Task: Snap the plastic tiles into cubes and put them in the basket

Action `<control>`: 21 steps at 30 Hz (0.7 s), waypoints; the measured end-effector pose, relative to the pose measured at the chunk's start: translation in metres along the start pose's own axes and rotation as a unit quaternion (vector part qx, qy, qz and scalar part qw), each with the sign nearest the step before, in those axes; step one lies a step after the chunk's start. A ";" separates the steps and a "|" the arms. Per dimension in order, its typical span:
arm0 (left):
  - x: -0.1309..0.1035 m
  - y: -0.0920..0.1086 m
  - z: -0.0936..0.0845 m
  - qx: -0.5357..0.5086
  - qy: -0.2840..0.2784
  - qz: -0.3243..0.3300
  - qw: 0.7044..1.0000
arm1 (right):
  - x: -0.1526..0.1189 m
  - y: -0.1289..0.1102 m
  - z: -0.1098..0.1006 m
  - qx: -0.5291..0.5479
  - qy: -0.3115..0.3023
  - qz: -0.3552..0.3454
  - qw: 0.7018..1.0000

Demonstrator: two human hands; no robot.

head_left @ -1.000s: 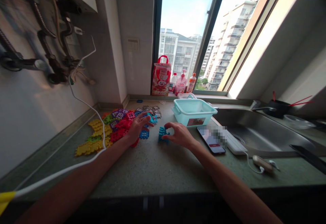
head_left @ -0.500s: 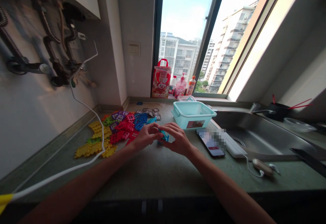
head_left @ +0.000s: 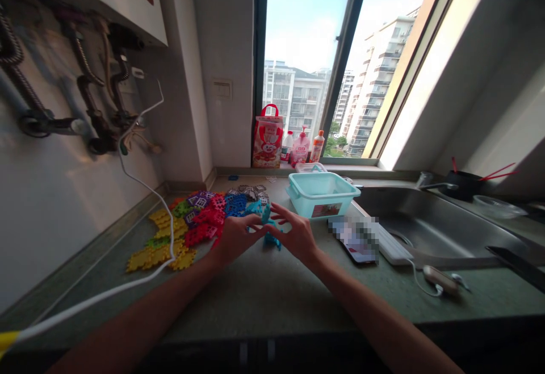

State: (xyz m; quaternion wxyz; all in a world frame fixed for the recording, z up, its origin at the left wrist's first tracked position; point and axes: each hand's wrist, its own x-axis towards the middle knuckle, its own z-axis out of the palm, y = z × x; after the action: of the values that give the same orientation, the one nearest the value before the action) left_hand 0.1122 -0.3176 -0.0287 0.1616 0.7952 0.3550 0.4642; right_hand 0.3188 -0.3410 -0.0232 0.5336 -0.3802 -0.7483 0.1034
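Light-blue plastic interlocking pieces (head_left: 271, 241) are between my hands, above the middle of the counter. My left hand (head_left: 240, 234) pinches them from the left, thumb and fingertips closed on the blue plastic. From the right, my right hand (head_left: 297, 234) grips the same pieces, its thumb meeting the left one. One blue piece stands upright above the thumbs and another shows below them; how they join is partly hidden by my fingers. Just left of my hands lies a pile of similar pieces, with red ones (head_left: 203, 228), dark blue ones (head_left: 237, 204) and yellow ones (head_left: 149, 253).
A mint plastic basket (head_left: 323, 191) stands behind my right hand. Right of it lie a phone (head_left: 347, 243) and a white power strip (head_left: 389, 244), beside a steel sink (head_left: 443, 221). A white cable (head_left: 106, 290) crosses the left side. Bottles (head_left: 301, 148) line the sill.
The blue pieces have turned in my hands, so one now stands upright above my fingers. My thumbs have come together, and the right fingers have lifted. The view has tilted slightly.
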 end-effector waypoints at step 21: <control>0.010 -0.022 -0.002 0.089 -0.235 0.015 0.968 | 0.012 0.005 -0.035 -0.202 -0.219 0.080 0.951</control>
State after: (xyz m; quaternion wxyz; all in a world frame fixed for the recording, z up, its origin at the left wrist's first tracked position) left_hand 0.1042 -0.2955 -0.0341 0.1624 0.8985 0.3344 0.2332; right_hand 0.3502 -0.3383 -0.0023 0.2591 -0.5065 -0.8191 0.0733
